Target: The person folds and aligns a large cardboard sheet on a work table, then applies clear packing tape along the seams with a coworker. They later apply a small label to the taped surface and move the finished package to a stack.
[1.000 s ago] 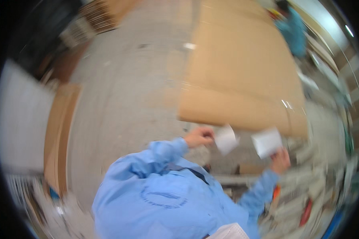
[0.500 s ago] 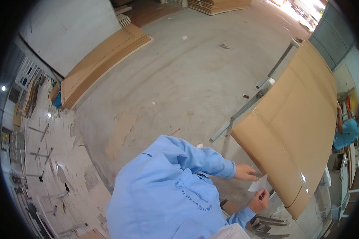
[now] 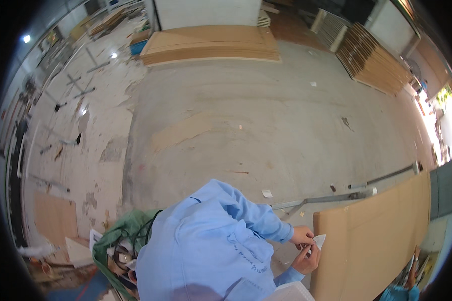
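A small white piece of paper, perhaps a label (image 3: pixel 320 241), is pinched between my two hands beside the corner of a brown cardboard-wrapped panel (image 3: pixel 371 236). My left hand (image 3: pixel 302 236), at the end of a blue sleeve, has its fingertips closed at the paper's near edge. Just below it, my right hand (image 3: pixel 307 259) grips the same paper between thumb and fingers. The fingers of both hands meet there and partly cover the paper. I cannot tell whether the paper touches the panel.
The panel lies on a metal stand (image 3: pixel 331 197). Beyond its right end a co-worker in a teal shirt (image 3: pixel 401 293) shows at the lower rim. Stacks of flat cardboard (image 3: pixel 211 42) lie across the floor. A green bag (image 3: pixel 118 233) sits behind my body at left.
My view has swung to the right, so the panel appears lower. My left hand, open near the paper before, has come together with my right and closed its fingertips on the paper.
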A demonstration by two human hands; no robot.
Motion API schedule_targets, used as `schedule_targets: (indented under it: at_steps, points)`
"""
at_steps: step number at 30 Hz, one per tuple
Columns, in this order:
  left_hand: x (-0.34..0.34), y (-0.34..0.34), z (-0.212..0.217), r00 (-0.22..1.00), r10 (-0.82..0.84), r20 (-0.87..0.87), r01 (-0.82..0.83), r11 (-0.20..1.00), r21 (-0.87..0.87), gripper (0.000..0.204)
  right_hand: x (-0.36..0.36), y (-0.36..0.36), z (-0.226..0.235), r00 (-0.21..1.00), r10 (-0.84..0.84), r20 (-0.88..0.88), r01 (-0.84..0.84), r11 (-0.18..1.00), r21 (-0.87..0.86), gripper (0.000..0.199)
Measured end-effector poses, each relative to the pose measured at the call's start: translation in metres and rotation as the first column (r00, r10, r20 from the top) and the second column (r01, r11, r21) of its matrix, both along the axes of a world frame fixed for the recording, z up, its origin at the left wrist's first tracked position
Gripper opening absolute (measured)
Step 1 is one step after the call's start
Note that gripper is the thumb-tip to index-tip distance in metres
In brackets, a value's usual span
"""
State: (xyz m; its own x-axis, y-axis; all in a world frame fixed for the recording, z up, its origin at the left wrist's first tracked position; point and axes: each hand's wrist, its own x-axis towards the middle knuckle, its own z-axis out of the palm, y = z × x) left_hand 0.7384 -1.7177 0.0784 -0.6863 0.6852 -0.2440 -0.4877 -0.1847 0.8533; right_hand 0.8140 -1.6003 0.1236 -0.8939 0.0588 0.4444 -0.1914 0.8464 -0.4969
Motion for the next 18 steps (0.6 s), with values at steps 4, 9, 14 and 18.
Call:
schedule_targets:
  at_steps: [4, 9, 14, 18]
  points:
    - [-0.004, -0.028, 0.009, 0.988, 0.154, -0.019, -0.155, 0.987, -0.054, 0.027, -0.010, -0.011, 0.009, 0.990, 0.140, 0.014, -0.139, 0.989, -0.058, 0.021]
    - [-0.003, -0.046, 0.025, 0.865, 0.090, -0.493, -0.244, 0.935, -0.257, 0.029, 0.000, -0.007, 0.020, 0.988, -0.057, -0.147, 0.054, 0.998, -0.025, 0.034]
    - [0.007, -0.022, 0.032, 0.585, -0.341, -0.736, 0.079, 0.927, -0.366, 0.032, 0.033, 0.027, 0.022, 0.985, -0.038, 0.169, 0.112, 0.885, -0.452, 0.039]
    - [0.018, 0.010, 0.031, 0.542, -0.522, -0.658, 0.306, 0.853, -0.423, 0.046, 0.073, 0.056, 0.010, 0.968, -0.199, 0.154, 0.250, 0.834, -0.492, 0.013]
